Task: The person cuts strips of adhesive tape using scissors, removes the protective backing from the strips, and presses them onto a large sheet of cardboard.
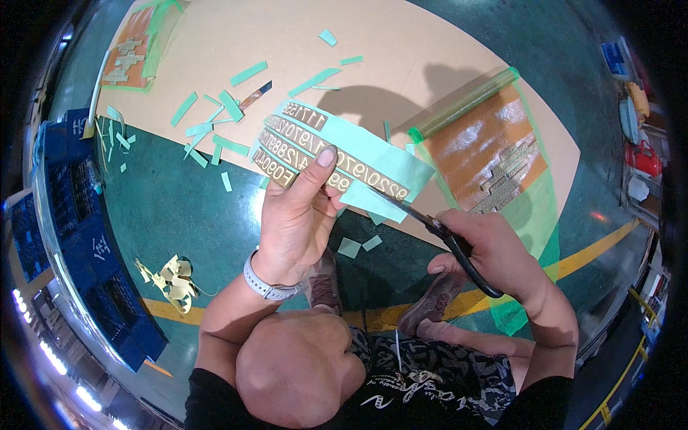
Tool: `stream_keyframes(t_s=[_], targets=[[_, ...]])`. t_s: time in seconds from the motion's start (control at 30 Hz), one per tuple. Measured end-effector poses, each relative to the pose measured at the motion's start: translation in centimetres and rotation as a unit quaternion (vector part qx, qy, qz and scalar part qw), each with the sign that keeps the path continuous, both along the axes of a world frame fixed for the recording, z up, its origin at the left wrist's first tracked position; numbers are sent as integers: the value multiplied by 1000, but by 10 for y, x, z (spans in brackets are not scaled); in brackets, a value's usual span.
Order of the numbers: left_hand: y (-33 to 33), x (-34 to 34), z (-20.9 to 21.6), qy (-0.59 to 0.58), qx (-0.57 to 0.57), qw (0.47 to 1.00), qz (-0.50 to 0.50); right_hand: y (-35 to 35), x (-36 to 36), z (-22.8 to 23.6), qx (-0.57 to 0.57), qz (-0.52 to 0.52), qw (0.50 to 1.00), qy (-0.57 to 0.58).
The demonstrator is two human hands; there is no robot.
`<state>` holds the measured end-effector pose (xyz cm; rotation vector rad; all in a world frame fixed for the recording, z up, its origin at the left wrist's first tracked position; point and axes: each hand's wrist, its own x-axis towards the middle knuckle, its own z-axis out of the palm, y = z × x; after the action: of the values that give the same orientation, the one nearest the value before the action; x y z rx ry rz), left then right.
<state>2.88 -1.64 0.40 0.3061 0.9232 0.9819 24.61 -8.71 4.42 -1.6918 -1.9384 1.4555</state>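
In the head view, my left hand (297, 222) grips a pale green sheet (412, 168) by its near side, thumb pressed on top and fingers underneath. The sheet carries several rows of raised, brassy figures that read backwards, and I hold it up in front of me, over the near edge of a big tan board (401, 43). My right hand (502, 247) is closed around the black handles of a pair of scissors (459, 247); their blades reach onto the sheet beside the longest row, though I cannot tell how far apart they stand. Green scraps (229, 104) lie scattered on the board, left of the sheet. To the right sits an orange sheet (476, 140) with small grey blocks (509, 172) on it and a roll of green film (469, 104) along its far edge. Another orange sheet (136, 43) lies at the board's far left. Crumpled yellowish tape (175, 283) rests on the green floor (208, 236), left of my watch (269, 287)
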Motion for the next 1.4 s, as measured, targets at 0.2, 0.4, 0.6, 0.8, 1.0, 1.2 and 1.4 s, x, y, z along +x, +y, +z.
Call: stream_keyframes(t_s=[0.2,0.4,0.6,0.8,1.0,1.2,1.4], targets=[[1,-4,-5,-11,3,1000,-12,4,0,0,-27,-12,999,19],[1,-6,-10,-30,9,999,-26,3,4,-5,-5,5,1000,10],[2,-4,-8,-29,-7,999,-15,6,5,-5,8,7,1000,19],[-1,-3,-13,-37,0,999,-29,7,0,-4,4,18,1000,-4],[-1,-2,-16,-56,6,998,-16,6,0,-8,-7,4,1000,-2],[0,-1,-12,-43,-5,999,-16,5,0,-10,-10,5,1000,10],[0,1,-8,-36,-15,999,-11,9,-2,-4,-21,2,1000,14]])
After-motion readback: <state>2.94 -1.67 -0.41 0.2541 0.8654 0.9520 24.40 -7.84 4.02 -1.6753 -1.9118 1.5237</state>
